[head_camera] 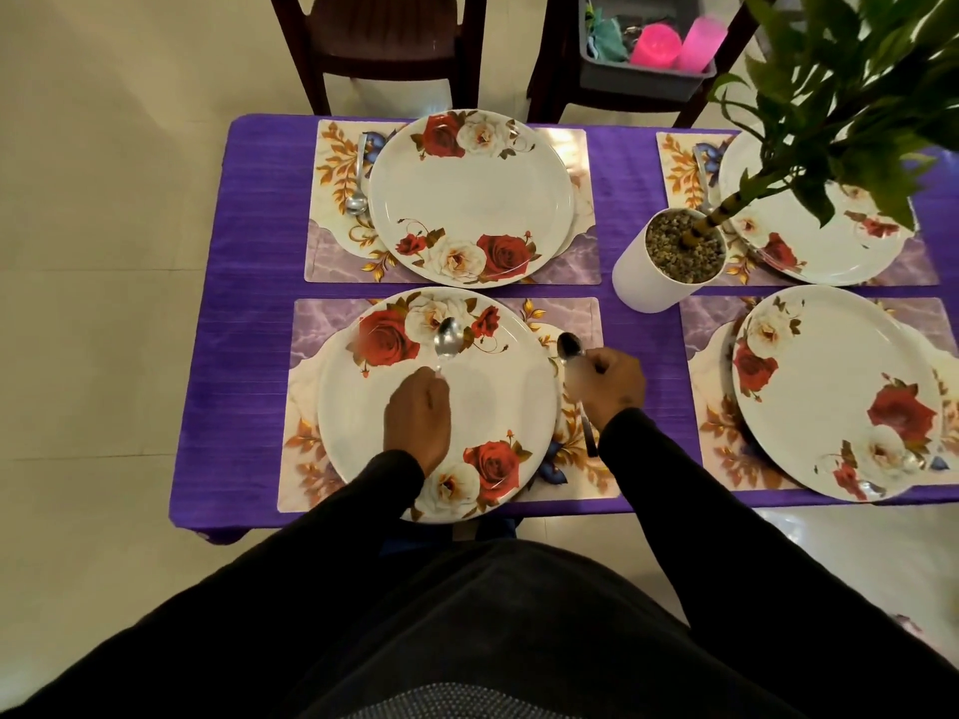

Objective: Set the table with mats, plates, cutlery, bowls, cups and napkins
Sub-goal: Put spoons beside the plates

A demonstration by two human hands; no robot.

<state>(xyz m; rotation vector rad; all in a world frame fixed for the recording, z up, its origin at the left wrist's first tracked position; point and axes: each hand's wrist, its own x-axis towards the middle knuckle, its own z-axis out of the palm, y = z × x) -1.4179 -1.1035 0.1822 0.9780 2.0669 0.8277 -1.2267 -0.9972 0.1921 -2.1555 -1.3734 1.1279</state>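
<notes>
Holding a spoon [448,338] over the plate [519,407], left hand [418,413] fingers closed, right hand [615,384] gripping second spoon [570,348]

Glossy white plates [467,199] with printed roses, shiny metal spoons [448,338], glossy mats [332,324], purple cloth-covered bench [249,262].

No readable text, labels, brands, nos. or signs anywhere. Plates [469,199] & mats [332,189]: floral print only, no lettering. Grey bin [643,75] w/ pink cups: no markings legible. White plant pot [641,282]: plain.
</notes>
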